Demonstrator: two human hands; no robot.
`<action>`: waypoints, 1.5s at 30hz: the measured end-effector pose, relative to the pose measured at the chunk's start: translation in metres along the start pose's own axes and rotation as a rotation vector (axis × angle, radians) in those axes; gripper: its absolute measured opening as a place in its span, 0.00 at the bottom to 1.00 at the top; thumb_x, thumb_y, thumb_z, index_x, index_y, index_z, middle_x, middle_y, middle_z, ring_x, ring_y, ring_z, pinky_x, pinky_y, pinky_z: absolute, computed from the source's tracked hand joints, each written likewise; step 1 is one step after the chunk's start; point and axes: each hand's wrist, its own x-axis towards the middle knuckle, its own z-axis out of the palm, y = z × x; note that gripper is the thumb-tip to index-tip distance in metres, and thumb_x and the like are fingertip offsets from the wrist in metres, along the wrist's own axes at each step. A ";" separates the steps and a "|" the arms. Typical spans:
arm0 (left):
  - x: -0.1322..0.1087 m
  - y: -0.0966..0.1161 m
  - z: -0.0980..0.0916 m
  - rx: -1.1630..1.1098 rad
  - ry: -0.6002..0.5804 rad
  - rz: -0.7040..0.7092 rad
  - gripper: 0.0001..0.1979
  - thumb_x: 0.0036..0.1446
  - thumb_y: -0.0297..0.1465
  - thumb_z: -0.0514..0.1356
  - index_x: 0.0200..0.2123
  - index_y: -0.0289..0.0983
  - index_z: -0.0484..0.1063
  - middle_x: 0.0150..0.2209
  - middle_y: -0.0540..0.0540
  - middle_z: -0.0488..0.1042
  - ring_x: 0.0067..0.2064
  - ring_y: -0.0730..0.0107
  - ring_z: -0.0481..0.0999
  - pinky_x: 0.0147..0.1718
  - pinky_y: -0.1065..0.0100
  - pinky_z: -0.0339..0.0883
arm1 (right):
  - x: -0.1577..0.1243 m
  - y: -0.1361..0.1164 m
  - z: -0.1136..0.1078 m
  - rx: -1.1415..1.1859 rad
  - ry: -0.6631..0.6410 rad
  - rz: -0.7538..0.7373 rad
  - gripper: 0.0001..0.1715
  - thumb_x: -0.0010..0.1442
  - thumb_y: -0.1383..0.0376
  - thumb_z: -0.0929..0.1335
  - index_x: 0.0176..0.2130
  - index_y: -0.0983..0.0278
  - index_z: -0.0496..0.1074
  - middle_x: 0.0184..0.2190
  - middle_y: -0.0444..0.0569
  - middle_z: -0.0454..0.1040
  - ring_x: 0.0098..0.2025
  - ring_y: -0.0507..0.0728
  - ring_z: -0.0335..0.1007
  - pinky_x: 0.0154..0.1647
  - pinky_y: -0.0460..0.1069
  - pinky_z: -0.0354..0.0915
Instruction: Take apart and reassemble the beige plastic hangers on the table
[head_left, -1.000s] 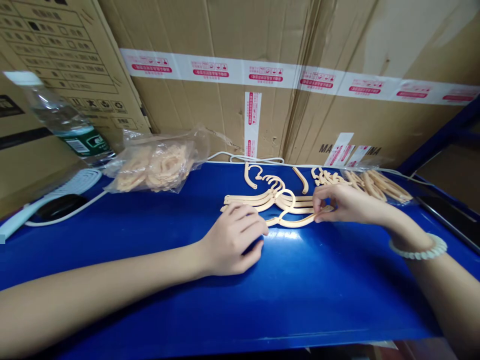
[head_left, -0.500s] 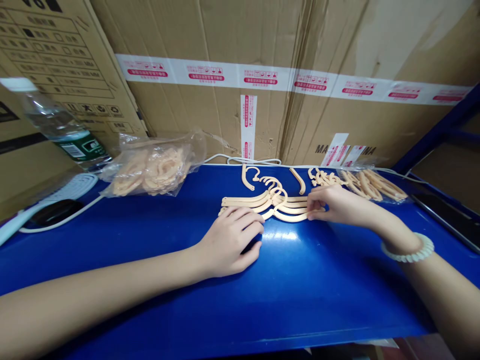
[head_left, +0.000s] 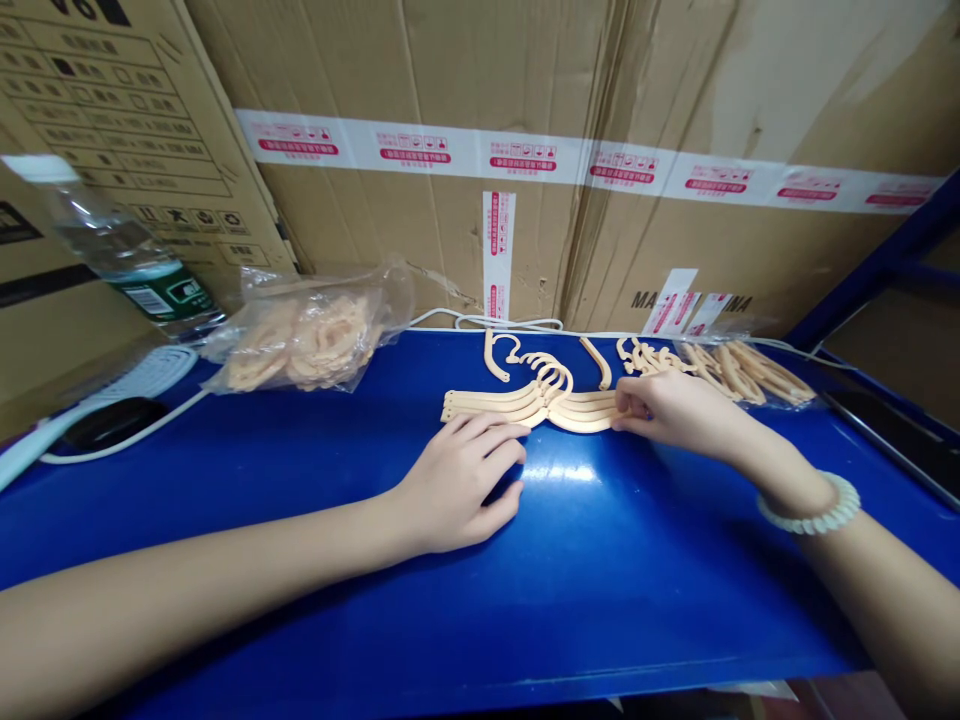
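Observation:
Several beige hangers (head_left: 583, 411) lie nested together on the blue table, their hooks overlapping toward the back. My left hand (head_left: 469, 480) rests at their left front edge, fingers apart and fingertips touching the nearest hanger. At the right end, my right hand (head_left: 667, 412) has its thumb and fingers pinched on the nearest hanger's arm. Behind the stack lie a curved beige piece (head_left: 493, 358), a small hook piece and another curved piece (head_left: 595, 362).
A plastic bag of beige parts (head_left: 307, 335), a bottle (head_left: 127, 255) and a white fan-shaped object (head_left: 154, 378) stand left. More beige parts (head_left: 739, 370) and a dark flat device (head_left: 892, 435) lie right. Cardboard boxes (head_left: 420, 230) and a white cable border the back.
The nearest hanger has moved back against the others, and its hook now lines up with theirs. My right hand has shifted slightly; my left hand has barely moved.

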 end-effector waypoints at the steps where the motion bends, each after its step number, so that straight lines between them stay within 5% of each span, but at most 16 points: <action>1: 0.000 0.000 0.000 -0.003 -0.002 -0.001 0.07 0.61 0.30 0.58 0.42 0.37 0.72 0.54 0.38 0.77 0.56 0.50 0.74 0.53 0.50 0.68 | 0.000 -0.001 0.001 -0.007 0.006 -0.001 0.04 0.59 0.64 0.70 0.32 0.61 0.71 0.26 0.45 0.76 0.26 0.55 0.70 0.25 0.47 0.52; 16: 0.001 -0.001 0.000 0.007 -0.018 0.027 0.07 0.62 0.30 0.57 0.42 0.36 0.71 0.54 0.37 0.77 0.56 0.50 0.74 0.53 0.50 0.68 | -0.006 -0.036 0.003 -0.064 -0.008 -0.135 0.08 0.65 0.69 0.65 0.32 0.63 0.69 0.34 0.51 0.79 0.32 0.58 0.73 0.29 0.48 0.54; 22: 0.003 0.000 0.002 -0.036 0.020 0.131 0.03 0.63 0.26 0.55 0.35 0.36 0.68 0.44 0.40 0.79 0.47 0.58 0.77 0.47 0.57 0.69 | -0.018 -0.066 0.007 0.131 -0.057 -0.324 0.06 0.59 0.71 0.68 0.31 0.63 0.67 0.29 0.48 0.75 0.29 0.54 0.69 0.30 0.48 0.54; 28: 0.004 -0.001 0.002 -0.028 0.078 0.225 0.08 0.64 0.24 0.56 0.31 0.37 0.65 0.36 0.43 0.77 0.37 0.63 0.75 0.37 0.63 0.68 | -0.024 -0.088 0.023 0.210 -0.052 -0.586 0.14 0.69 0.63 0.65 0.31 0.62 0.65 0.27 0.45 0.71 0.29 0.54 0.63 0.31 0.48 0.52; 40: 0.002 -0.002 0.003 -0.083 0.078 0.218 0.05 0.66 0.26 0.56 0.35 0.35 0.67 0.48 0.38 0.77 0.50 0.60 0.77 0.48 0.62 0.72 | -0.024 -0.086 0.025 0.235 -0.070 -0.584 0.13 0.71 0.63 0.64 0.32 0.63 0.67 0.29 0.47 0.72 0.31 0.55 0.65 0.34 0.48 0.56; 45: 0.004 -0.001 0.002 -0.061 0.076 0.235 0.06 0.67 0.27 0.55 0.35 0.35 0.67 0.47 0.39 0.78 0.47 0.61 0.78 0.45 0.62 0.72 | -0.023 -0.087 0.025 0.225 -0.068 -0.580 0.13 0.70 0.63 0.64 0.32 0.63 0.67 0.29 0.46 0.72 0.32 0.55 0.66 0.33 0.48 0.56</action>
